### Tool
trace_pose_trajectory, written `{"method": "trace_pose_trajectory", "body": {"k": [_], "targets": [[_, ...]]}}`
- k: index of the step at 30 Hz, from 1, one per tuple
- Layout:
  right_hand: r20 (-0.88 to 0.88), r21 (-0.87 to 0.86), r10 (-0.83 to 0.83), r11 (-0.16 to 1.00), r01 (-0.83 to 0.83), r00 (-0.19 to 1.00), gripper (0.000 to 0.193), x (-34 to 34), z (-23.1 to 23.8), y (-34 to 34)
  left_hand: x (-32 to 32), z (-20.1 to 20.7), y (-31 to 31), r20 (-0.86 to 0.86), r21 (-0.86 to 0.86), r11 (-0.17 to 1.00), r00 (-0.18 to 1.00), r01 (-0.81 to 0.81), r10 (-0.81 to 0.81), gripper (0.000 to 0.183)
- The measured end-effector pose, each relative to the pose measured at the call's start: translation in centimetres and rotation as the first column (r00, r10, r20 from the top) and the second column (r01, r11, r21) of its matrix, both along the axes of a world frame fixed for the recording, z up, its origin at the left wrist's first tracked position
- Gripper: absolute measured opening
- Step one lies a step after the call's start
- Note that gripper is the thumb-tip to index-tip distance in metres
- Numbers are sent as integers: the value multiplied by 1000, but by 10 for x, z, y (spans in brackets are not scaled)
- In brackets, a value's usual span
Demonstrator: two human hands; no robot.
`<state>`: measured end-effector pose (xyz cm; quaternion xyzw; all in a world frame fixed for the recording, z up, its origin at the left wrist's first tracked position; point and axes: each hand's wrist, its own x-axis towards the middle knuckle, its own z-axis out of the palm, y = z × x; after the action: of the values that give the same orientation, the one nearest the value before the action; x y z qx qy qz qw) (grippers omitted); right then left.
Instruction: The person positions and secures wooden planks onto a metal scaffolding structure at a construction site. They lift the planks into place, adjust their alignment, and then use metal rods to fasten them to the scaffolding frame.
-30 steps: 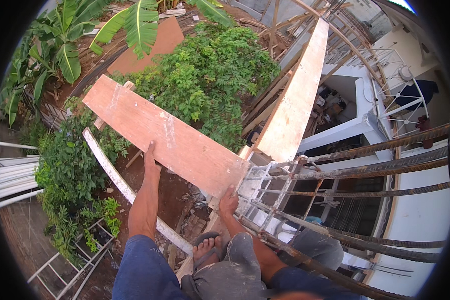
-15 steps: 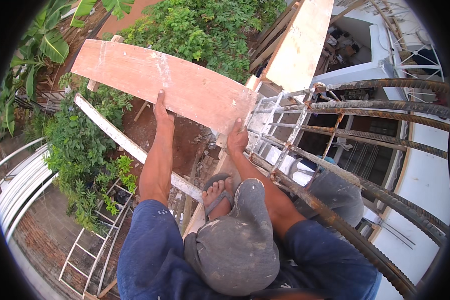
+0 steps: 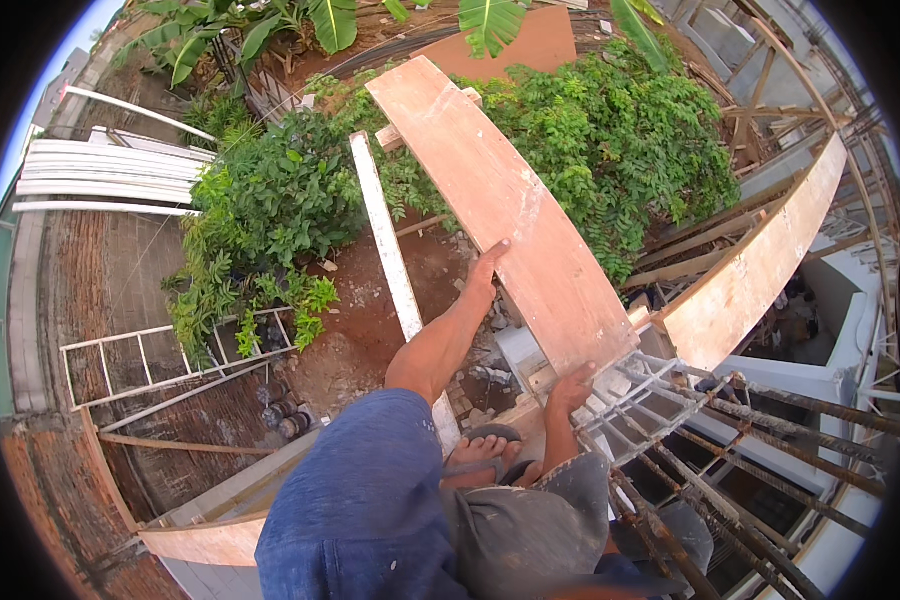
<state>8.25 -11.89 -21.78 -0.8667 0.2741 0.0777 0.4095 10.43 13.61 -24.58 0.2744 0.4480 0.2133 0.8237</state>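
A long reddish plywood board (image 3: 520, 210) reaches outward from in front of me, with pale smears on its face. My left hand (image 3: 484, 268) grips its left edge about midway, thumb on top and the other fingers out of sight underneath. At the near end my right hand (image 3: 570, 390) is closed on the corner, its thumb on the board's face. A wooden batten (image 3: 390, 137) sticks out from beneath the far part. Beside the right hand, the near end meets a cage of tied steel bars (image 3: 635, 405).
Thick ribbed rebars (image 3: 760, 425) run off to the right. Another plywood board (image 3: 760, 275) stands beyond them. A white-stained timber (image 3: 385, 240) slopes down on the left. Far below lie bare soil, rubble and green bushes (image 3: 270, 180). My sandalled foot (image 3: 475, 455) rests on a narrow timber.
My view has swung left, so the scene sits farther right and the board looks steeper. Both hands keep hold of the board at about the same spots.
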Motion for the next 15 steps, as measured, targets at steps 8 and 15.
{"method": "trace_pose_trajectory", "body": {"k": [8, 15], "targets": [[110, 17, -38, 999, 36, 993, 87, 2, -31, -10, -2, -9, 6, 78, -99, 993, 995, 63, -55, 70], [-54, -35, 13, 999, -14, 998, 80, 4, -18, -9, -1, -22, 6, 91, -19, 999, 995, 28, -26, 68]]}}
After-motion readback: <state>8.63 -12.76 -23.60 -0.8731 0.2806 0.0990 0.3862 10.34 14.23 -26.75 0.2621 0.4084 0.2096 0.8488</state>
